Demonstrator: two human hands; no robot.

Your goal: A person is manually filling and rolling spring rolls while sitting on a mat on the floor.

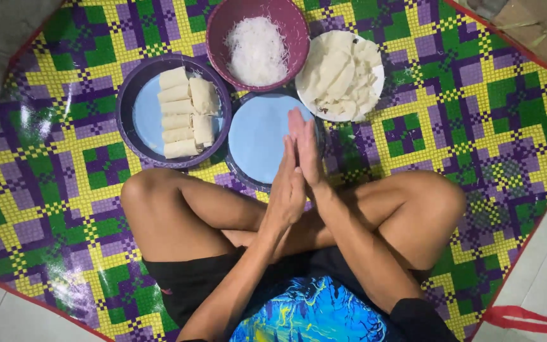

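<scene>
I sit cross-legged on a woven mat (476, 101) of purple, yellow and green checks. My left hand (286, 190) and my right hand (305, 149) are pressed palm to palm, fingers straight, holding nothing, just above the near edge of a bare light-blue plate (254, 136). To its left a purple-rimmed plate (135, 120) carries several pale rolled wrappers (185, 113) lined up. Behind stands a maroon bowl (223, 25) of white thin noodles (257, 49), and a white plate (375, 82) heaped with flat pale wrappers (340, 73).
My bare knees (140, 196) spread left and right on the mat. Light tiled floor (539, 278) shows at the right and lower left. A red ribbon-like strip (523, 316) lies at the lower right corner. Brown cardboard (539, 22) sits at the top right.
</scene>
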